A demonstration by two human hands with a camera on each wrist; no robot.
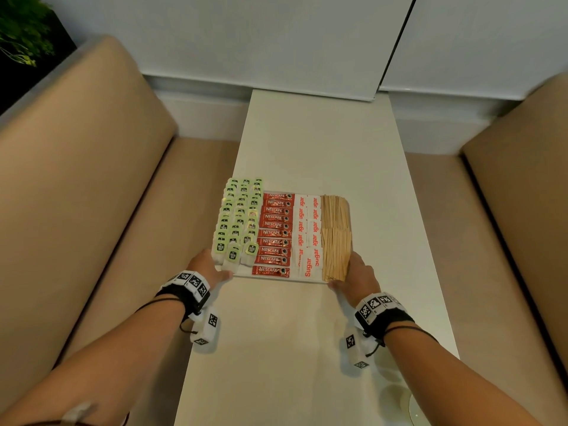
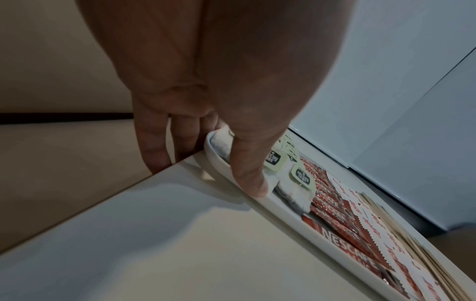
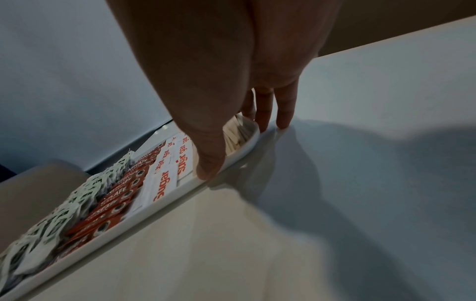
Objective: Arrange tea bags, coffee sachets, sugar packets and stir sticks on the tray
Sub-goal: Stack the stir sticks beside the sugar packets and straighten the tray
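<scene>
A white tray lies on the white table, filled in four columns. Green-tagged tea bags are at the left, then red coffee sachets, white sugar packets and wooden stir sticks at the right. My left hand grips the near left corner: its thumb lies on the rim and its fingers reach down the side. My right hand grips the near right corner with its thumb on the rim and its fingers beside the tray.
Beige sofa seats stand along the left and the right of the narrow table. White wall panels close off the far end. A plant shows at the top left. A round pale object sits at the table's near right corner.
</scene>
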